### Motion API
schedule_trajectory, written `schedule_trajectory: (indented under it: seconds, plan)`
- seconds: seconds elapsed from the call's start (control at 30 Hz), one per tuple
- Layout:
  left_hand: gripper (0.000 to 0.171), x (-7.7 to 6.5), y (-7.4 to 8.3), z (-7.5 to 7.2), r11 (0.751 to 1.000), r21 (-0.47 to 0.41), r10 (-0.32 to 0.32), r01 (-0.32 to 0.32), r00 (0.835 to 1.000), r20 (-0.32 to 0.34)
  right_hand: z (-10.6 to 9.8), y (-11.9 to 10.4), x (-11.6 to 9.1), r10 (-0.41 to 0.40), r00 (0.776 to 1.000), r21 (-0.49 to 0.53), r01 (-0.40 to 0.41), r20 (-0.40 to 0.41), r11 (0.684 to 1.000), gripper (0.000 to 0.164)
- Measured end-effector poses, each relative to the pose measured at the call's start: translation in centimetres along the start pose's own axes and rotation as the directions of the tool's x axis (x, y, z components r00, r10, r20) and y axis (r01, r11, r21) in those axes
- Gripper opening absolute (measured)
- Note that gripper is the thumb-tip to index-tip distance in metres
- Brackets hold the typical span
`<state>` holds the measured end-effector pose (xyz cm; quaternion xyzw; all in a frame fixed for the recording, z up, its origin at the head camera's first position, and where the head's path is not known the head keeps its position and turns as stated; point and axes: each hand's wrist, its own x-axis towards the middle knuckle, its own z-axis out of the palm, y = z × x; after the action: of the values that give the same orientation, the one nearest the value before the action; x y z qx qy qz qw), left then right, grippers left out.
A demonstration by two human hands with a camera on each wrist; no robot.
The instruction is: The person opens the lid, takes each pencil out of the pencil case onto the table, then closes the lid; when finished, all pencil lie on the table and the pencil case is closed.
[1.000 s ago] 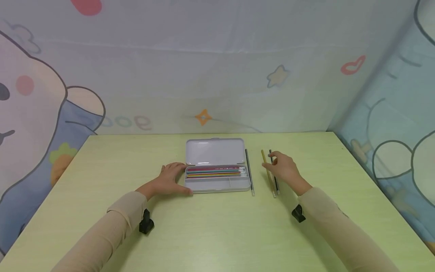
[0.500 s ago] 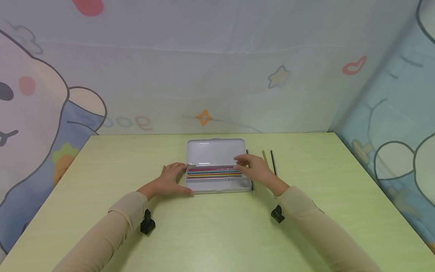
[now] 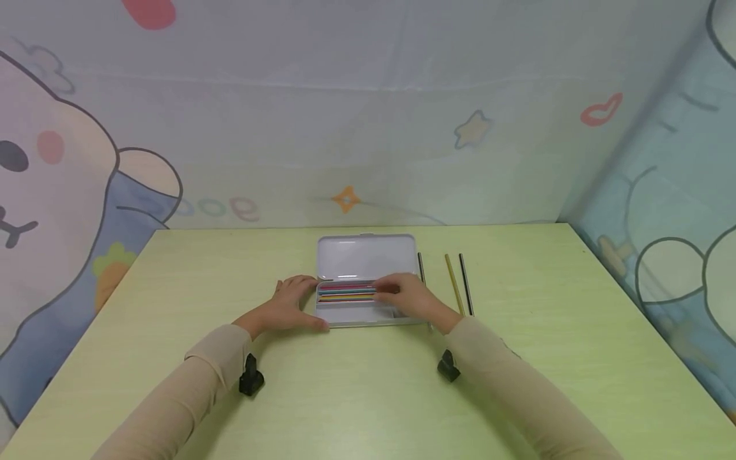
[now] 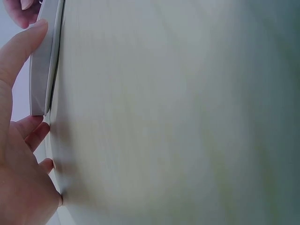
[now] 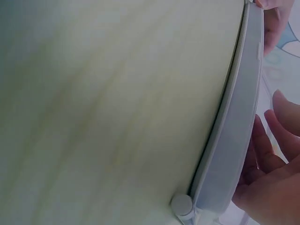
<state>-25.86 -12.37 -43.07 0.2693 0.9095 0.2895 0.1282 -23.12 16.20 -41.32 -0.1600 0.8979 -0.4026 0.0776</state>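
Note:
A flat white pencil case [image 3: 353, 313] lies with its lid [image 3: 368, 257] raised at the back. Several coloured pencils [image 3: 345, 294] lie in its rear compartment. My left hand [image 3: 284, 306] holds the case's left end; in the left wrist view the thumb [image 4: 23, 47] presses the front wall and fingers bend around the corner. Over the right half of the case is my right hand [image 3: 411, 297], fingertips right at the pencils and covering their ends. The right wrist view shows that thumb [image 5: 287, 112] and the fingers apart, with nothing visible between them.
A dark pencil [image 3: 422, 268] lies along the case's right end, its round end cap [image 5: 182, 205] near the corner. Farther right lie a yellow pencil [image 3: 453, 283] and a black pencil [image 3: 466, 284]. A printed cloth [image 3: 368, 140] stands behind the pale green table [image 3: 356, 396].
My right hand has moved left, from above the yellow and black pencils to over the case. Those pencils stay on the table. The left hand keeps its place on the case.

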Motion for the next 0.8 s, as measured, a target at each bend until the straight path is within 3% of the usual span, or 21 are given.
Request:
schedule_trajectory:
  seconds: [0.8]
  plan:
    - [0.097,-0.2,-0.1,-0.2,1.0,0.015,-0.006,0.006,1.0,-0.019,1.4,-0.5,1.2,0.075,0.997,-0.076,-0.072,0.031,0.994,0.017]
